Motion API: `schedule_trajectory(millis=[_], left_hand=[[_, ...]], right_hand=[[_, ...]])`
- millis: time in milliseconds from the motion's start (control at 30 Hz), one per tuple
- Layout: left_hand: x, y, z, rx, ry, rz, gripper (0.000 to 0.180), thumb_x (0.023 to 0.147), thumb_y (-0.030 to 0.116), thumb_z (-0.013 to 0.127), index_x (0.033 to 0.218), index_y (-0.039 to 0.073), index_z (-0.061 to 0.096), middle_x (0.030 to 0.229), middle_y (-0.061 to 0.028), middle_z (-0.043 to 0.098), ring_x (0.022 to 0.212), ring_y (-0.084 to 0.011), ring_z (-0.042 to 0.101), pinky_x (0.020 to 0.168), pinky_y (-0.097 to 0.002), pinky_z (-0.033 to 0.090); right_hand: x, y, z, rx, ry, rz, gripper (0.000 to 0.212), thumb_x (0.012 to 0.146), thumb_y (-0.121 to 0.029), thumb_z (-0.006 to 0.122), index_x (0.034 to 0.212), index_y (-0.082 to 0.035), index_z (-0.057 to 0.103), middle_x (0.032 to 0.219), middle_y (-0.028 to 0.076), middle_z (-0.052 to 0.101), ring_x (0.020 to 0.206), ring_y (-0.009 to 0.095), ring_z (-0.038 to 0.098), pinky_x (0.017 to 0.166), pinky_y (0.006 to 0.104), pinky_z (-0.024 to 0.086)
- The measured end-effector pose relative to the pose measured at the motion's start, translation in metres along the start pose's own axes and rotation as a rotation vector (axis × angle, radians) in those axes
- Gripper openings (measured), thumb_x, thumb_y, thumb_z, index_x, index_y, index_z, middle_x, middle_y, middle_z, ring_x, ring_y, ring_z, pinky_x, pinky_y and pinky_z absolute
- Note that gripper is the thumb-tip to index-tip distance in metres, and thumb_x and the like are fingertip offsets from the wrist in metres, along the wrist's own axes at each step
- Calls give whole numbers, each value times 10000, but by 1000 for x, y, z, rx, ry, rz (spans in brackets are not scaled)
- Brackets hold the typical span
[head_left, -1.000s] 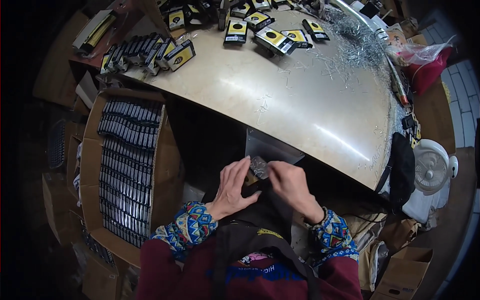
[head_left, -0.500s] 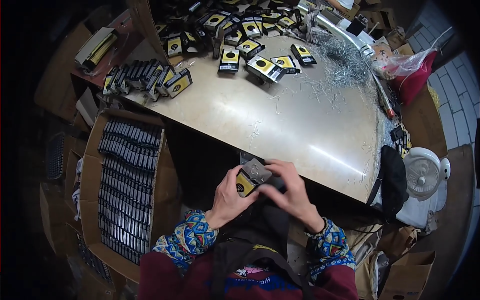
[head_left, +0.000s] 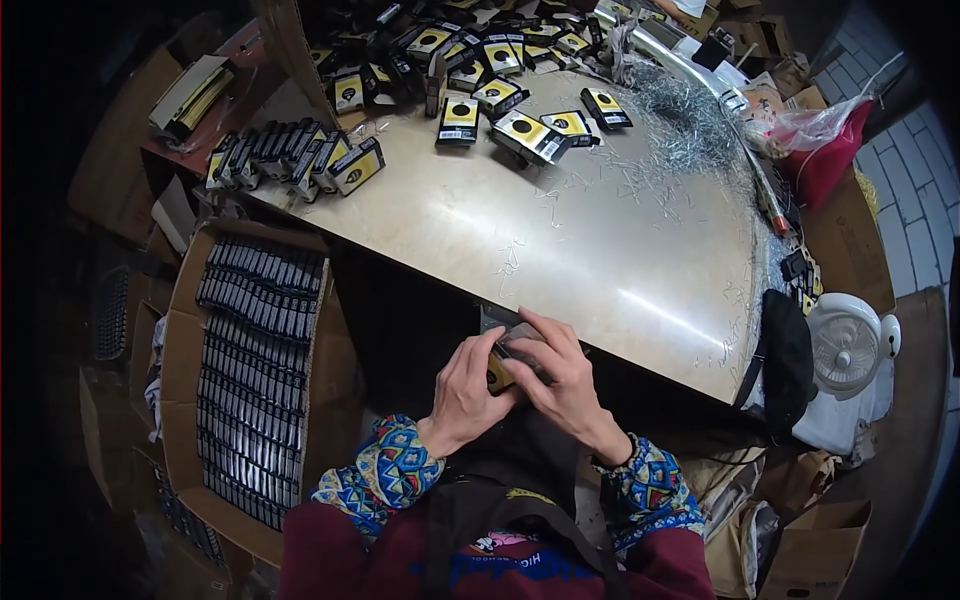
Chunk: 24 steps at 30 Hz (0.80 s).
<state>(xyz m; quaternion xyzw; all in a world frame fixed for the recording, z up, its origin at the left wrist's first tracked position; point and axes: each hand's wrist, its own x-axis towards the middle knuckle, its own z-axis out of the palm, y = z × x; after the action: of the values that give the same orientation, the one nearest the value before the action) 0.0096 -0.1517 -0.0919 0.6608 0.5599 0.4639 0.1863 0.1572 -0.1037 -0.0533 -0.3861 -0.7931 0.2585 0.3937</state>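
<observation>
Just off the near edge of the table, both hands are closed around a small yellow-and-black box (head_left: 497, 378). My left hand (head_left: 463, 390) grips its left side. My right hand (head_left: 562, 378) wraps its right side, with the thumb and fingers bent over a translucent grey plastic piece (head_left: 521, 336) at the top. Fingers cover most of the box, so how the plastic piece sits against it cannot be made out.
On the table (head_left: 440, 225), many similar boxes (head_left: 500, 55) are heaped at the back, with a leaning row (head_left: 290, 155) at left. Thin wire bits (head_left: 690, 115) lie at right. A carton (head_left: 180, 400) of packed dark boxes stands left; a white fan (head_left: 845, 345) stands right.
My right hand has come in leftward and closed over the box and plastic piece, hiding more of both. The table and cartons look the same.
</observation>
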Motion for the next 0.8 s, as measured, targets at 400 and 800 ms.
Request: schedule_trajectory(millis=[400, 800], left_hand=[[-1, 1, -2, -5, -71, -1, 872, 687, 99, 785, 1424, 0, 330, 1116, -216, 580, 994, -374, 610, 820, -415, 524], [-1, -2, -4, -138, -90, -175, 890, 700, 127, 797, 1427, -11, 302, 1237, -261, 551, 1077, -416, 603, 889, -411, 516]], right_hand=[[6, 3, 14, 4, 15, -58, 111, 831, -85, 700, 896, 4, 684, 1170, 190, 638, 1015, 337, 602, 839, 385, 510], [0, 8, 8, 70, 52, 30, 163, 852, -36, 672, 1006, 19, 674, 1217, 193, 627, 1005, 285, 634, 848, 326, 511]])
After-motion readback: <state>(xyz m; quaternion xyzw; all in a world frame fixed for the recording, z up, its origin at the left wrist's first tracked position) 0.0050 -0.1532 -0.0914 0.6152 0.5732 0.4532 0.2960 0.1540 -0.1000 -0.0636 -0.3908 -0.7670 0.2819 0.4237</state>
